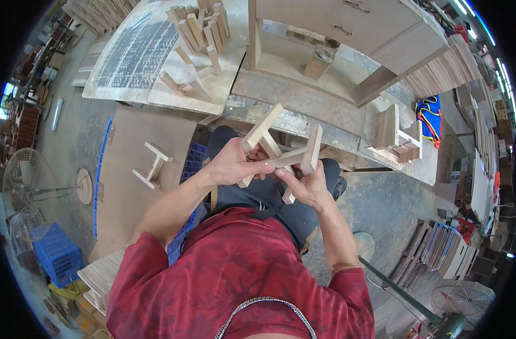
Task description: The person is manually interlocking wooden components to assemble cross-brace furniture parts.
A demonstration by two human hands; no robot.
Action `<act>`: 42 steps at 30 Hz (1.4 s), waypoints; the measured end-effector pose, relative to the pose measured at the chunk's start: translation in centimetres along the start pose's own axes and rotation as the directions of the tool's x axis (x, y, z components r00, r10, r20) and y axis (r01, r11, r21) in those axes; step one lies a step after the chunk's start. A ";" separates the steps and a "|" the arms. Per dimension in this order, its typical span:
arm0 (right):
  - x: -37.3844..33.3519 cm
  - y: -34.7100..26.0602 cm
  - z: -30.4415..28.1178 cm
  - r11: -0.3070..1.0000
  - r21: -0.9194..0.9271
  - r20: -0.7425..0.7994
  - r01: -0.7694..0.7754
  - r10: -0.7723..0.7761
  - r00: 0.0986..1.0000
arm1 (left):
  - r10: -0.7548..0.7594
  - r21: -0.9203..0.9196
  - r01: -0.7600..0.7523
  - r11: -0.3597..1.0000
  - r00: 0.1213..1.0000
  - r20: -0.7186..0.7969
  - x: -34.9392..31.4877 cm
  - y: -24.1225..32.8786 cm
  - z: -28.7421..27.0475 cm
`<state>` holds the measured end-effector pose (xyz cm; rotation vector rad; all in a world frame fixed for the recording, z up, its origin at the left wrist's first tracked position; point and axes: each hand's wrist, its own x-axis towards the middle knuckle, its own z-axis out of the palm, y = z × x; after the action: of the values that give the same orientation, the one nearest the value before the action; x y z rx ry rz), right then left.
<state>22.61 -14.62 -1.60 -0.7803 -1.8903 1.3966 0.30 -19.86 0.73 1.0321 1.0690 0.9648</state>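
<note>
Over my lap, both hands hold pale wooden frame pieces made of short bars. My left hand (233,165) is closed on a left wooden frame piece (262,127), whose thick bar slants up and away. My right hand (310,185) grips a right wooden frame piece (312,148) with an upright bar and a crossbar reaching toward my left thumb. The pieces overlap between my fingers; whether they are joined, I cannot tell. To the left, an H-shaped wooden frame (155,164) lies on a brown board (122,198).
A worktable (303,93) ahead carries a bundle of wooden sticks (201,28), a wooden frame (193,79) and a large wooden cabinet-like box (348,28). More frame pieces (396,138) stand at right, beside a blue cloth item (430,118). Fans (29,172) and a blue crate (58,255) stand around.
</note>
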 end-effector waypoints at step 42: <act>1.9 0.5 1.1 0.840 0.325 0.019 -0.434 0.453 0.892 | 0.160 -0.032 -0.163 0.986 0.984 -0.078 0.4 -0.7 -1.0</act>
<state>20.68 -13.66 -1.99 -1.1238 -1.4274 1.8836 -0.46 -19.47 -0.18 1.0702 1.0367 1.1588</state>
